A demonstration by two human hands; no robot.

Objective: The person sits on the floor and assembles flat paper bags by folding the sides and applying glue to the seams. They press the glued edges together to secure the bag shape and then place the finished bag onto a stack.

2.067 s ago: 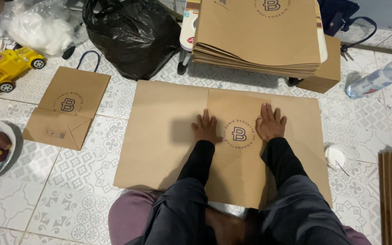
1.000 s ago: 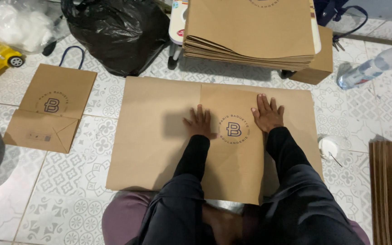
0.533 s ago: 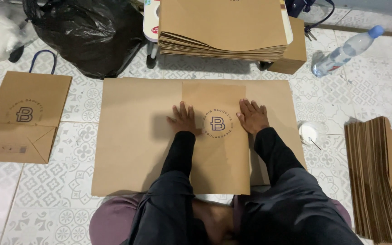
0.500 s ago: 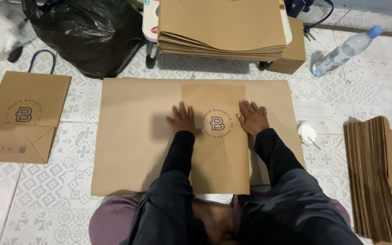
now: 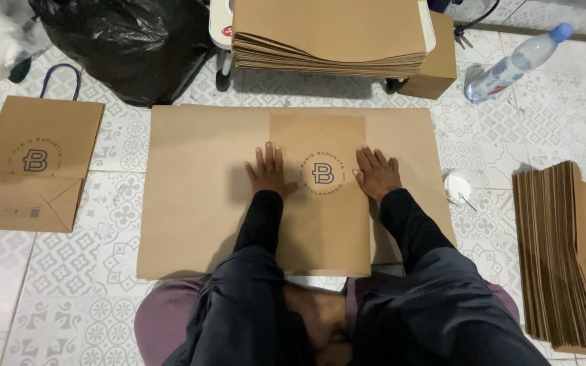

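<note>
Both hands, left hand (image 5: 270, 173) and right hand (image 5: 376, 173), stayed flat with fingers spread, pressing the folded brown kraft paper sheet (image 5: 198, 190); only the view shifted, so the fold looked held.

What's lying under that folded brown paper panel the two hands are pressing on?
A wider brown paper sheet lies under the folded panel, sticking out both sides, on the tiled floor. Anything between panel and sheet is hidden.
</note>
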